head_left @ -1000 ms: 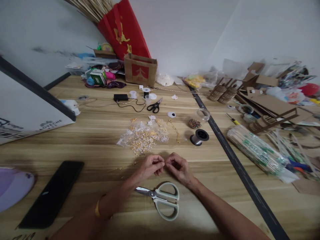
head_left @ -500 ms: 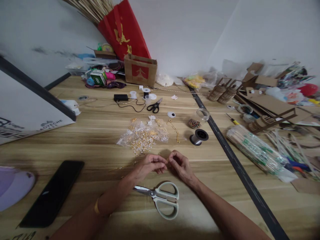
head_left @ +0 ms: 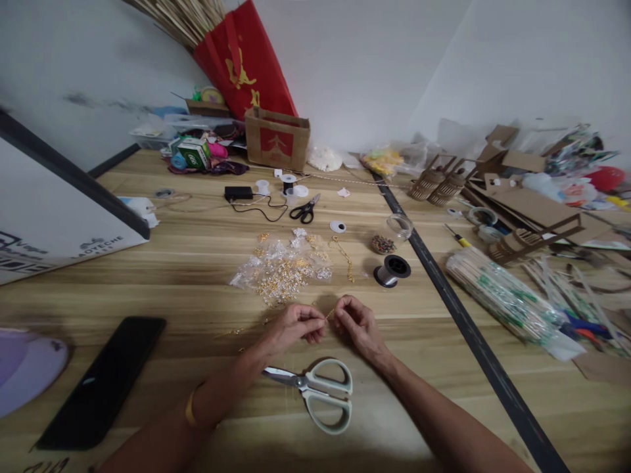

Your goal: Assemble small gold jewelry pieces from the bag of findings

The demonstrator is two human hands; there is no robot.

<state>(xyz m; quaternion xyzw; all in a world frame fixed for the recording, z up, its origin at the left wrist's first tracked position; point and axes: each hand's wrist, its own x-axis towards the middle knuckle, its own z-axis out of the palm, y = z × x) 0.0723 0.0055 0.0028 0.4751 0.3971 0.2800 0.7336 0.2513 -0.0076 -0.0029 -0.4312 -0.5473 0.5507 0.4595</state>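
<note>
My left hand [head_left: 300, 324] pinches one end of a short, thin gold chain [head_left: 330, 315] between thumb and forefinger. My right hand [head_left: 357, 324] is closed at the chain's other end, thumb against the fingers. The chain spans the small gap between both hands; its details are too small to make out. Just beyond them lies a heap of gold and clear beads [head_left: 282, 282] on plastic bags. A longer gold chain [head_left: 349, 261] rests on the table to the right of the heap. Pale-handled scissors [head_left: 325, 391] lie below my hands.
A wire spool [head_left: 392, 269] and a jar of dark beads [head_left: 383, 244] stand at the right. Black scissors [head_left: 305, 209] lie farther back. A black phone [head_left: 103, 381] is at the left; wrapped sticks [head_left: 507, 295] lie at far right.
My hands have drawn slightly apart, the left a little leftward and the right a little rightward. More of the gold chain shows between them.
</note>
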